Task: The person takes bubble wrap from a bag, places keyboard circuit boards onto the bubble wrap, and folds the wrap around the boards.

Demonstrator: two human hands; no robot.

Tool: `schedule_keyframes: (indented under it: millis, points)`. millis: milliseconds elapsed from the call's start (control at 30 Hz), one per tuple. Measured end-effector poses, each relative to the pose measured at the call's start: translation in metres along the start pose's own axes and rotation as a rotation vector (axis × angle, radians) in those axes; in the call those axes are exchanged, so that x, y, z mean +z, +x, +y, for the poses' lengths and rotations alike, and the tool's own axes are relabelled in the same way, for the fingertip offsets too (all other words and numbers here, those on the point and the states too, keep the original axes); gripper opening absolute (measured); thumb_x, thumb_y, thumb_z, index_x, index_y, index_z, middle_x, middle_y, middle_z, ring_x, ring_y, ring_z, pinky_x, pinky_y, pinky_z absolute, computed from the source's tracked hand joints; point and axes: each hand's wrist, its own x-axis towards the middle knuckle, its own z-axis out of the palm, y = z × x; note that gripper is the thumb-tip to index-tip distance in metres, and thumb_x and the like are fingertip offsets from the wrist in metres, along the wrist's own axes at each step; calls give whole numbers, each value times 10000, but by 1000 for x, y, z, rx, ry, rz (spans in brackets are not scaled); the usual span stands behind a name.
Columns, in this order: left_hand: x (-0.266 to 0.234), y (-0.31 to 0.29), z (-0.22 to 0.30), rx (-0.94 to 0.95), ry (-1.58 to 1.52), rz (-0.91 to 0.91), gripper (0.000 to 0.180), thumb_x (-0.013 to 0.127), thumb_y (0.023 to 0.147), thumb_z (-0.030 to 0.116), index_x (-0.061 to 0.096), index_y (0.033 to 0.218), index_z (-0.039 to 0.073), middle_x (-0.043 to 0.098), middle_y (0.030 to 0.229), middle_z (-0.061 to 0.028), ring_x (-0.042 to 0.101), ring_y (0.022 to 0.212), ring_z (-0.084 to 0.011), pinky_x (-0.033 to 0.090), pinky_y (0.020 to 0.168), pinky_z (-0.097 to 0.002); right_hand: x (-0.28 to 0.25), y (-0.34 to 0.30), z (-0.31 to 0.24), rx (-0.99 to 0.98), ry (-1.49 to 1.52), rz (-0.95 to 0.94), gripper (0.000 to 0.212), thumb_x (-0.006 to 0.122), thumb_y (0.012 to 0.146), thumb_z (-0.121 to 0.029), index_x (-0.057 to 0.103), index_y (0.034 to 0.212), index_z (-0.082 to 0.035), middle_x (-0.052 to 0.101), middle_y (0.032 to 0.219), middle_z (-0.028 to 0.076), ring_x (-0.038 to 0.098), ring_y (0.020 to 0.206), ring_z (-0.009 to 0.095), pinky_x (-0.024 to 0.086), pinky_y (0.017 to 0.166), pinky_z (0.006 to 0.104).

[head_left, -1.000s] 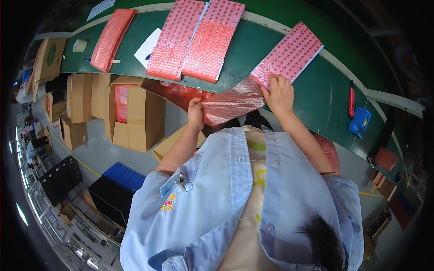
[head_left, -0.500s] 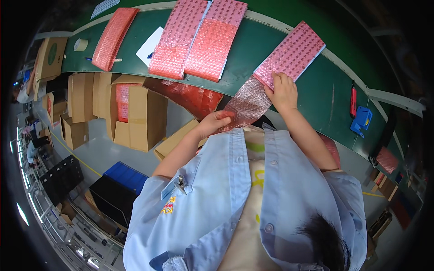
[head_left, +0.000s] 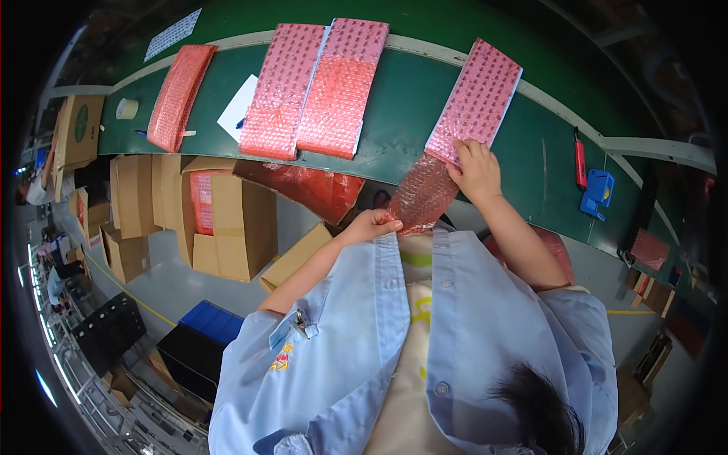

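Observation:
A pink bubble-wrap bag [head_left: 474, 98] lies slanted on the green table, with flat panels inside and a white edge along its right side. Its loose, see-through lower part [head_left: 423, 189] hangs over the table's near edge toward my shirt. My left hand [head_left: 371, 226] is closed on the end of that loose part, thumb on top. At the lower right corner of the filled part, my right hand [head_left: 478, 173] grips the bag with bent fingers. Two more filled pink bubble-wrap bags [head_left: 280, 95] lie side by side left of it.
Further left are another red bubble-wrap bag [head_left: 180, 98], a white paper [head_left: 236, 110] and a tape roll [head_left: 127, 109]. A red cutter [head_left: 580, 161] and blue tape dispenser [head_left: 597, 193] lie at right. Cardboard boxes [head_left: 227, 220] stand below the table's left part.
My left hand has drawn the loose end slightly toward my body and right. The bag stands a little steeper in view. My right hand stays at its lower corner; the whole view has shifted.

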Motion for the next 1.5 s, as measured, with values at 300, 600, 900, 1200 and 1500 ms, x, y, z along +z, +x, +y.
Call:
schedule_keyframes:
  millis: [300, 600, 900, 1200, 1500]
  points:
    - [4, 7, 40, 37, -9, -73, 218, 660, 907, 213, 661, 988, 11, 641, 846, 50, 536, 764, -25, 453, 687, -209, 3, -18, 22, 372, 433, 264, 323, 682, 795, -212, 624, 1082, -77, 568, 1123, 108, 545, 1043, 300, 451, 887, 382]
    - [-3, 2, 21, 20, 51, 90, 196, 666, 899, 205, 679, 953, 16, 678, 861, 6, 570, 767, -40, 470, 693, -221, 3, -18, -19, 98, 86, 104, 482, 711, 734, -204, 570, 1184, -106, 544, 1164, 98, 504, 1107, 288, 388, 954, 401]
    - [-6, -6, 20, -24, 55, 132, 184, 659, 904, 191, 665, 946, 13, 663, 829, 14, 563, 758, -50, 466, 700, -232, 12, 1, -6, 27, -12, 80, 474, 695, 727, -205, 584, 1179, -118, 564, 1079, 70, 540, 998, 252, 436, 847, 392]
    - [-8, 19, 10, 83, -5, 280, 206, 619, 924, 200, 637, 969, 0, 641, 810, -3, 551, 739, -74, 462, 703, -253, 10, 35, 2, 153, -39, 84, 476, 714, 717, -210, 593, 1170, -127, 572, 1078, 56, 554, 971, 257, 458, 798, 403]
    - [-23, 25, 32, -6, 238, 371, 214, 580, 948, 198, 651, 947, -3, 630, 823, 3, 537, 738, -73, 450, 690, -256, -4, 79, 53, 83, 216, -60, 318, 687, 780, -278, 670, 1016, -66, 613, 967, 126, 595, 910, 298, 480, 821, 402]
